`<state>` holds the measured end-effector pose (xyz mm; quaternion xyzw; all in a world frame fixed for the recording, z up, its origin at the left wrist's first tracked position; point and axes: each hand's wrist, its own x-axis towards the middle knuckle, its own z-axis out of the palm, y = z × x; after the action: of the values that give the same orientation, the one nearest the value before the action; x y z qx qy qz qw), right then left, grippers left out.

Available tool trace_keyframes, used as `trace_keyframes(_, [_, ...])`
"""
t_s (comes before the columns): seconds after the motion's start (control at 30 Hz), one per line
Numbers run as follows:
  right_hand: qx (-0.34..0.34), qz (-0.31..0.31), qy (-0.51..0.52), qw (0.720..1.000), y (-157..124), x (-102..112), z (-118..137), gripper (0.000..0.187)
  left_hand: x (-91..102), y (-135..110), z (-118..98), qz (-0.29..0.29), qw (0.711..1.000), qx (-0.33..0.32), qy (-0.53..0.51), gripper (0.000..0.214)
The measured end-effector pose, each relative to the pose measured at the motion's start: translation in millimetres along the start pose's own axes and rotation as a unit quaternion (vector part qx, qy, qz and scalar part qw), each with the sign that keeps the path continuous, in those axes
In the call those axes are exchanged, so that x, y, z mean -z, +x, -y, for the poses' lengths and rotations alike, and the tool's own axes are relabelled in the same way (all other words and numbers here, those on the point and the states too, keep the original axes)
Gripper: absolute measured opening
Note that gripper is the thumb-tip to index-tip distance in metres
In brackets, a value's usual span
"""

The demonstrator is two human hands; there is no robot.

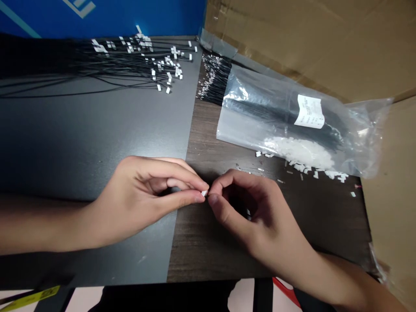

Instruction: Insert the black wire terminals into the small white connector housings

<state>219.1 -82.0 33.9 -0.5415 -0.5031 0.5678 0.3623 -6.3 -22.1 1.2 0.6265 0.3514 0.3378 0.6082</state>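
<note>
My left hand (152,186) pinches a small white plastic connector (204,193) between thumb and forefinger, over the seam of the table. Right beside it, the thumb and forefinger of my right hand (247,203) are pressed together at the connector's end. What they grip, if anything, is too small to make out. Beyond my hands, a clear plastic bag (260,130) lies over a bundle of black wires (216,78) whose bare ends have shiny metal tips. Loose white connectors (302,167) are scattered along the bag's near edge.
At the far left, many black cables with white connectors (169,78) lie on the grey tabletop (97,125). A blue panel (130,17) stands behind them. Cardboard (308,43) walls the back and right of the dark wood surface (201,242).
</note>
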Motion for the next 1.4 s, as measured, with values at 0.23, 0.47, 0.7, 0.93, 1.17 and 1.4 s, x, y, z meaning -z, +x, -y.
trace_keyframes(0.23, [-0.010, 0.008, 0.026, 1.000, 1.0, -0.5, 2.2, 0.009, 0.1, 2.1, 1.5, 0.006, 1.000, -0.015, -0.005, 0.030])
trace_keyframes(0.47, [-0.006, 0.002, 0.022, 1.000, 1.8, -1.6, 2.6, 0.008, -1.8, -1.5, -2.1, 0.000, 0.999, -0.035, 0.023, 0.027])
trace_keyframes(0.7, [0.004, -0.015, -0.008, 1.000, 0.9, -0.5, 0.8, 0.007, -1.8, -3.0, -0.8, -0.005, 0.999, -0.038, 0.026, 0.029])
trace_keyframes(0.93, [0.001, -0.001, 0.010, 1.000, 3.8, -0.1, 2.3, 0.007, -2.2, -4.2, -2.1, -0.005, 0.998, -0.054, 0.041, 0.031])
trace_keyframes(1.17, [-0.007, 0.006, 0.017, 1.000, 4.8, -0.9, 1.8, 0.010, -2.0, -3.0, -1.4, -0.012, 0.997, -0.053, 0.057, 0.027])
trace_keyframes(1.4, [-0.006, -0.010, 0.004, 1.000, 1.8, -0.7, -1.1, 0.010, -0.7, -2.7, -1.9, -0.010, 0.997, -0.049, 0.060, 0.022])
